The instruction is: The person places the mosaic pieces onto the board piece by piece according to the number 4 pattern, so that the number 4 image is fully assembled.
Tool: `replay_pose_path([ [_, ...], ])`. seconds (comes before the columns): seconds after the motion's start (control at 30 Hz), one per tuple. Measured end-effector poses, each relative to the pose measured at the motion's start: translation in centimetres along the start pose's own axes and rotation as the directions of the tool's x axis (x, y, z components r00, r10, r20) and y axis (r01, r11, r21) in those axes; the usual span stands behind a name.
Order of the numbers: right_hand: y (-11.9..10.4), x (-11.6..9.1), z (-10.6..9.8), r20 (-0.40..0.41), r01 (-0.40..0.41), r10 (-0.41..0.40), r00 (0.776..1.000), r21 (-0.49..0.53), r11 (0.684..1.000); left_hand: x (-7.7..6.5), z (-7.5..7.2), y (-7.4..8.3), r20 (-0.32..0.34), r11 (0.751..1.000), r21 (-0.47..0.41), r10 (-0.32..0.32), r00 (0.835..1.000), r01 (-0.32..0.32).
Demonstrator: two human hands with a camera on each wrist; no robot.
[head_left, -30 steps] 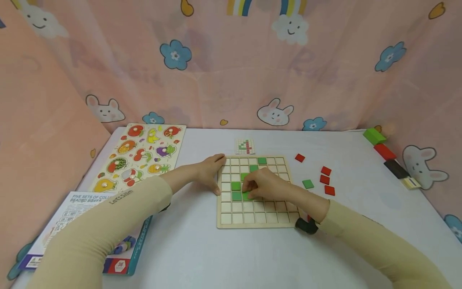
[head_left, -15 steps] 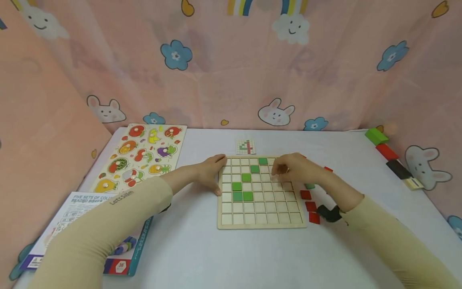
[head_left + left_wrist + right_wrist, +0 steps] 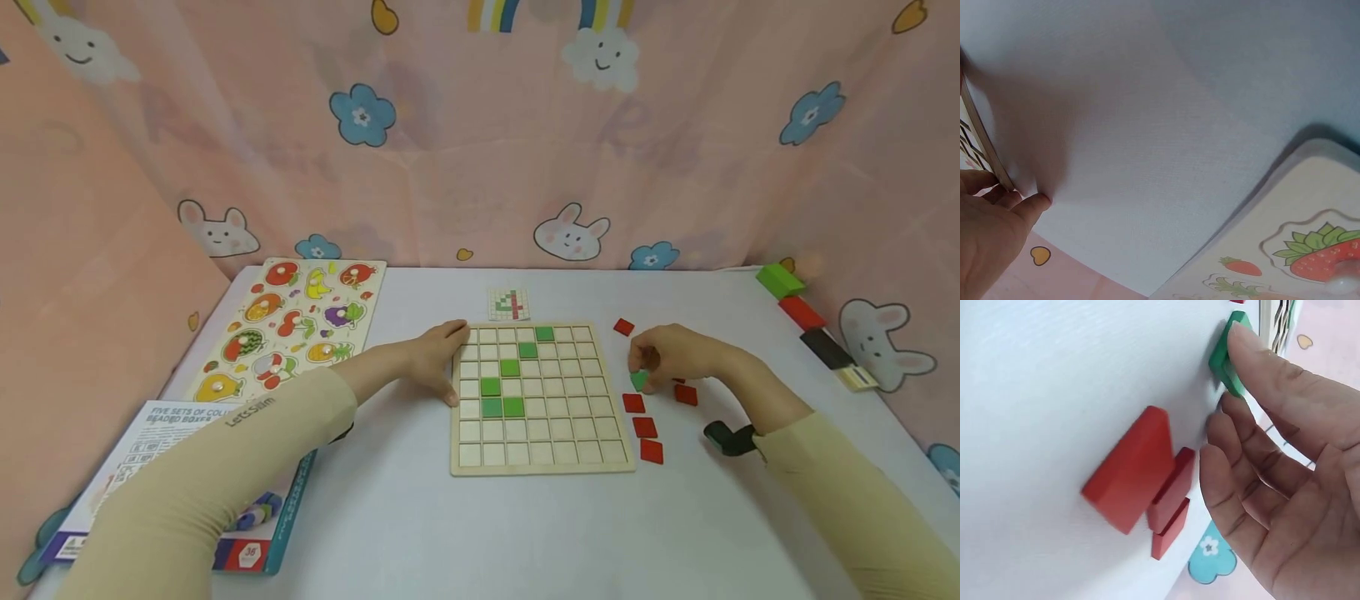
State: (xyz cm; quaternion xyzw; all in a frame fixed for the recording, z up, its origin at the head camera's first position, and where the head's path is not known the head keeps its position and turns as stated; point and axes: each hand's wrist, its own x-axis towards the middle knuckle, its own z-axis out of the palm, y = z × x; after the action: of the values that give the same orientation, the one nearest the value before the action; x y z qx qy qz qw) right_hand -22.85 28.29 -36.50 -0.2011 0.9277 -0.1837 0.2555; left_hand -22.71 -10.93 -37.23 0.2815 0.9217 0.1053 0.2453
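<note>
A wooden grid board [image 3: 543, 465] lies flat on the table, with several green tiles [image 3: 510, 367] set in its squares in a stepped diagonal and two side by side lower left. My left hand [image 3: 435, 362] rests at the board's left edge, thumb and fingers spread; the left wrist view shows its fingertips [image 3: 1038, 203] by the board's corner. Right of the board, my right hand [image 3: 678, 354] pinches a loose green tile [image 3: 1229, 353], which looks tilted, its thumb on the near face. Red tiles [image 3: 1132, 469] lie beside that hand, some partly hidden.
A small pattern card [image 3: 508, 305] sits behind the board. At left are a fruit puzzle board [image 3: 296, 321] and a printed box [image 3: 180, 425]. Several red tiles [image 3: 644, 427] line the board's right side. Coloured blocks [image 3: 802, 314] stand along the table's right edge.
My right hand has moved right, from the board's lower-left squares across to the loose green tile, leaving a green tile in a square there. The left hand has stayed at the board's edge.
</note>
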Motion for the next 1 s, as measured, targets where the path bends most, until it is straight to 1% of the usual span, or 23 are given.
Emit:
replay_pose_path([
  [0.1, -0.4, 0.1, -0.3, -0.019, 0.022, -0.022, 1.000, -0.006, 1.000, 0.0, 0.0, 0.0, 0.002, 1.000, -0.002, -0.001, 1.000, 0.001],
  [0.2, -1.3, 0.4, -0.4, -0.071, 0.057, -0.056, 0.996, 0.010, 0.998, 0.0, 0.1, -0.1, 0.003, 1.000, -0.004, -0.002, 1.000, 0.002],
  [0.3, -3.0, 1.0, 0.1, -0.144, 0.125, -0.117, 0.983, 0.052, 0.991, 0.0, 0.1, -0.2, 0.001, 1.000, -0.006, -0.001, 1.000, 0.001],
  [0.4, -5.3, 1.6, 1.4, -0.184, 0.197, -0.175, 0.967, 0.109, 0.974, 0.0, 0.0, -0.2, -0.001, 1.000, -0.013, -0.006, 1.000, 0.006],
  [0.5, -7.7, 2.1, 2.8, -0.181, 0.246, -0.219, 0.959, 0.142, 0.959, 0.1, 0.0, -0.1, -0.001, 1.000, -0.018, -0.014, 1.000, 0.014],
  [0.6, -9.5, 2.7, 4.1, -0.158, 0.280, -0.258, 0.953, 0.135, 0.951, 0.2, 0.0, -0.1, -0.002, 1.000, -0.025, -0.017, 1.000, 0.017],
  [0.67, -10.3, 3.0, 4.7, -0.144, 0.292, -0.274, 0.951, 0.123, 0.948, 0.2, 0.1, -0.1, -0.004, 1.000, -0.026, -0.015, 1.000, 0.015],
  [0.77, -11.0, 3.2, 5.4, -0.136, 0.298, -0.282, 0.950, 0.111, 0.948, 0.2, 0.1, -0.1, -0.006, 1.000, -0.027, -0.012, 1.000, 0.012],
  [1.0, -11.2, 3.4, 6.2, -0.166, 0.307, -0.289, 0.943, 0.097, 0.947, 0.1, 0.1, -0.1, -0.003, 1.000, -0.025, -0.013, 1.000, 0.013],
])
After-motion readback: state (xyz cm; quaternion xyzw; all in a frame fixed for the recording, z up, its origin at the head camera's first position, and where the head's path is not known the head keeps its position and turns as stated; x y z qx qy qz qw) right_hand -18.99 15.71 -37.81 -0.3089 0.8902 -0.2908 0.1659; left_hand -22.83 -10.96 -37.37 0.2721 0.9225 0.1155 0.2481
